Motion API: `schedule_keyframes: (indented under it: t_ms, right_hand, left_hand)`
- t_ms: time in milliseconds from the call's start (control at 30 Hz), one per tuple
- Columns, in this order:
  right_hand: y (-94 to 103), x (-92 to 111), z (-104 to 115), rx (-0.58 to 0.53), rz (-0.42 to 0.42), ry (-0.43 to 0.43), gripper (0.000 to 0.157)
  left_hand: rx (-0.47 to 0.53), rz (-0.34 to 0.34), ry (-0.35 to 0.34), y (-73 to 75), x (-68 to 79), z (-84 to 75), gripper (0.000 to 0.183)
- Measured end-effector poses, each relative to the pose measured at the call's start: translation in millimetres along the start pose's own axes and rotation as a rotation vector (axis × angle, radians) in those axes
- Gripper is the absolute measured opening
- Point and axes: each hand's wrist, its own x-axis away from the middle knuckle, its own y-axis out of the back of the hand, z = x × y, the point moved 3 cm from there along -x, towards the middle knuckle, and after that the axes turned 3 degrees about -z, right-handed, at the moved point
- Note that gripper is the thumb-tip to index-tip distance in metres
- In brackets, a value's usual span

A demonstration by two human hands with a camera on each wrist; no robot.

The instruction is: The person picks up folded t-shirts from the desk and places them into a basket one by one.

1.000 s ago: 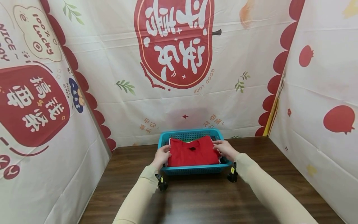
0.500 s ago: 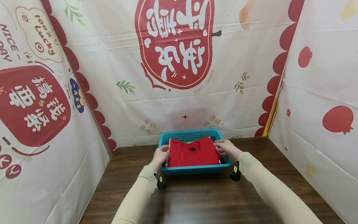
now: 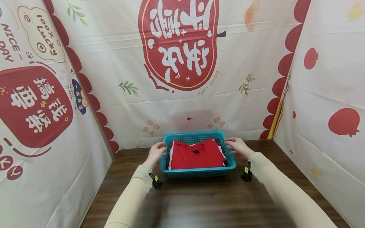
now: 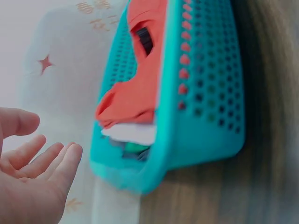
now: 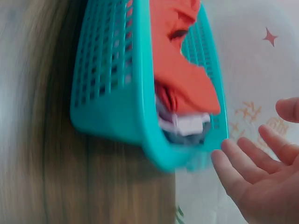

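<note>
A folded red shirt [image 3: 196, 156] lies on top of a stack of folded clothes inside a blue-green plastic basket [image 3: 196, 173]. Beneath it, white, green and dark cloth edges show in the left wrist view, the white layer [image 4: 133, 133] being uppermost. My left hand [image 3: 155, 153] is just off the basket's left end, its fingers loosely extended and holding nothing. Off the right end, my right hand [image 3: 239, 147] also has its fingers spread and holds nothing. Both wrist views show a gap between fingertips and clothes.
The basket stands at the back of a dark wooden table [image 3: 199, 202], close to a printed cloth backdrop [image 3: 182, 104]. Printed cloth walls rise at the left and right. A black wrist device [image 3: 155, 181] is strapped to each forearm.
Both hands have let go of the red shirt's sides and moved outward, left hand leftward and right hand rightward, out of the basket. Basket and clothes stay in place.
</note>
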Motion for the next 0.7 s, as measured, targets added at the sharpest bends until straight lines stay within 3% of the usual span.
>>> schedule_keyframes:
  t_ms: [100,267,533,700]
  right_hand:
    - [12.1,3,0,0.182,-0.084,0.099,0.049]
    - [30.6,10,-12,0.437,-0.188,0.195,0.051]
    - [49.2,20,-41,0.586,-0.184,0.245,0.075]
    - [55.1,24,-55,0.654,-0.161,0.23,0.083]
  left_hand:
    - [-0.051,-0.026,-0.047,14.4,0.8,-7.2,0.041]
    - [-0.321,-0.097,-0.163,38.8,6.4,-13.9,0.045]
    - [-0.766,-0.149,-0.259,66.5,18.0,-2.1,0.057]
    - [-0.956,-0.138,-0.244,75.9,20.5,16.0,0.067]
